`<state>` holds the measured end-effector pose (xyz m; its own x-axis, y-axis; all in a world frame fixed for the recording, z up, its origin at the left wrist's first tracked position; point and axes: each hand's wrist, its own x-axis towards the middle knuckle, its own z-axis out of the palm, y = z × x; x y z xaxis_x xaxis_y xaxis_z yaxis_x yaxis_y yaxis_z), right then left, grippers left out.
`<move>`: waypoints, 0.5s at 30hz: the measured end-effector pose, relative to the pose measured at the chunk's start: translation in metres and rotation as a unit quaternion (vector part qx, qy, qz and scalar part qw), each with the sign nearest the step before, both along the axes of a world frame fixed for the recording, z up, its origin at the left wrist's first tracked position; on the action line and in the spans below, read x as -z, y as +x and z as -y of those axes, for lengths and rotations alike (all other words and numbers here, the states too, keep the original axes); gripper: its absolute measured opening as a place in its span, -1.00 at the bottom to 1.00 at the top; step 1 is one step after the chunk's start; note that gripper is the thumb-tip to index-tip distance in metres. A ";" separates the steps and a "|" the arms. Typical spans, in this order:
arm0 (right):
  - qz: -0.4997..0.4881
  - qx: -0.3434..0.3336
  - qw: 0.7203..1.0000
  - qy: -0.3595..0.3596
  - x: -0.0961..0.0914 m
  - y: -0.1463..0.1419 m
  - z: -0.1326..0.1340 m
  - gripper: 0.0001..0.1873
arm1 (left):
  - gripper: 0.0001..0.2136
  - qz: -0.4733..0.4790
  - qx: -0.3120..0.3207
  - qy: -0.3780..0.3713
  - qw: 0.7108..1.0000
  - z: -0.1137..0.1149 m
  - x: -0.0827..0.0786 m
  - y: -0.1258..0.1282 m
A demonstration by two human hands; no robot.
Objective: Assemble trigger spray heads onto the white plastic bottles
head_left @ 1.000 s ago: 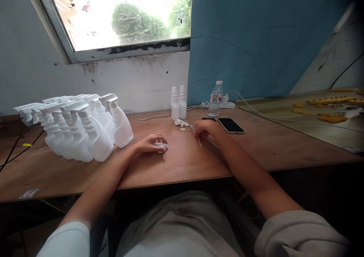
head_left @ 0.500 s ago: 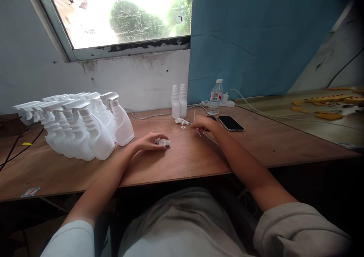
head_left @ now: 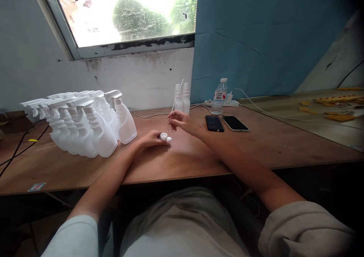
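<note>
My left hand (head_left: 151,139) rests on the table, closed around a white trigger spray head (head_left: 164,136) with its round collar opening facing up. Just above and to the right, my right hand (head_left: 183,122) pinches a thin white tube (head_left: 173,105) that stands nearly upright. The tube's lower end is close to the spray head; whether it touches the collar I cannot tell. Two white bottles without spray heads (head_left: 185,99) stand behind my right hand, partly covered by it. Another thin tube (head_left: 202,126) lies on the table to the right.
Several white spray bottles with trigger heads (head_left: 104,133) stand grouped on the left of the wooden table (head_left: 182,166). A clear water bottle (head_left: 219,97), two phones (head_left: 236,123), a power strip (head_left: 231,103) and white cables are at the right back.
My right hand has moved left with the tube, from near the phones to above the spray head. My left hand has turned the spray head so that its collar faces up.
</note>
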<state>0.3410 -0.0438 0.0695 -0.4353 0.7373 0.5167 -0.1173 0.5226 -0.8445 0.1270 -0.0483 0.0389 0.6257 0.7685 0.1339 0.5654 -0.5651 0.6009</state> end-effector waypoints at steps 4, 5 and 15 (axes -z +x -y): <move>-0.021 -0.019 0.998 0.059 0.007 -0.010 0.005 -0.80 | -0.54 -0.005 -0.013 -0.001 1.000 -0.001 0.002 0.001; -0.021 -0.020 0.997 0.070 0.008 -0.012 0.007 -0.81 | -0.54 -0.007 -0.015 -0.001 1.000 -0.001 0.002 0.002; 0.066 0.028 0.987 0.142 0.007 -0.019 0.021 -0.86 | -0.52 -0.006 -0.032 -0.012 0.999 -0.001 0.003 0.001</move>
<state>0.3224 -0.0646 0.0629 -0.4752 0.5958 0.6475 0.0189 0.7427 -0.6694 0.1282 -0.0475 0.0354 0.5767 0.8099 0.1072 0.6074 -0.5129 0.6066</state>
